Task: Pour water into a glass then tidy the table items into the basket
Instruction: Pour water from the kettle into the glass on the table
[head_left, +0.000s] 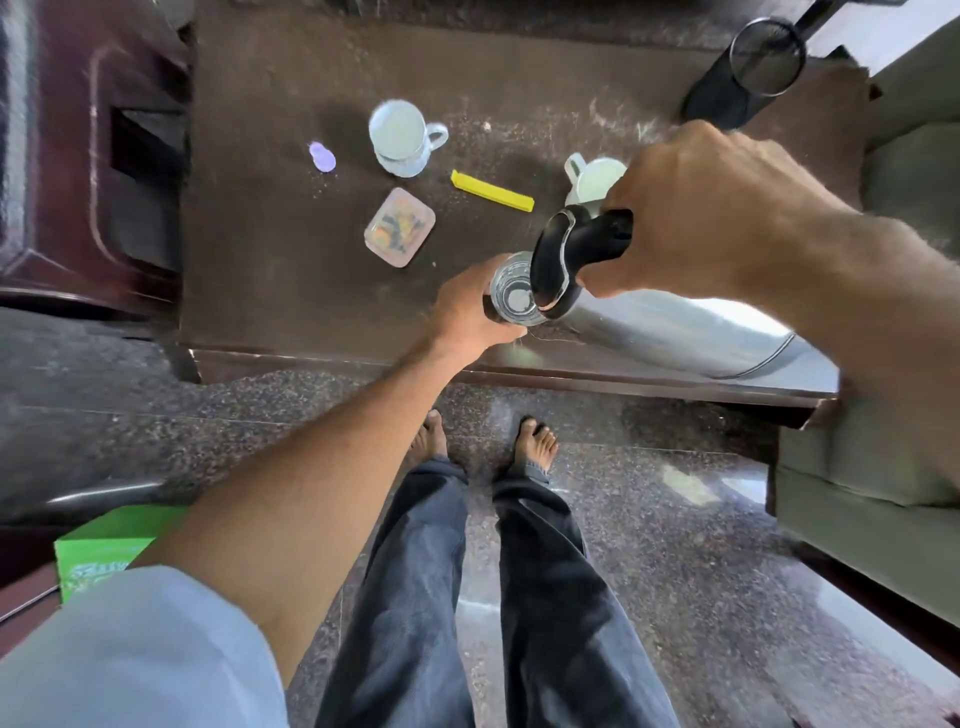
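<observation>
My left hand (467, 306) grips a clear glass (511, 291) near the front edge of the dark brown table (270, 270). My right hand (696, 213) holds the black handle of a steel flask (665, 327), tilted with its black spout over the glass rim. A black mesh basket (748, 78) stands at the table's back right. On the table lie a white mug (405, 137), a second white mug (589, 179) partly behind my right hand, a yellow clip (491, 190), a small plastic box (399, 226) and a purple item (322, 156).
A dark wooden chair (78, 156) stands left of the table and a grey sofa (893, 312) to its right. A green box (104, 545) sits on the floor at lower left. My bare feet (535, 441) stand on the speckled floor before the table.
</observation>
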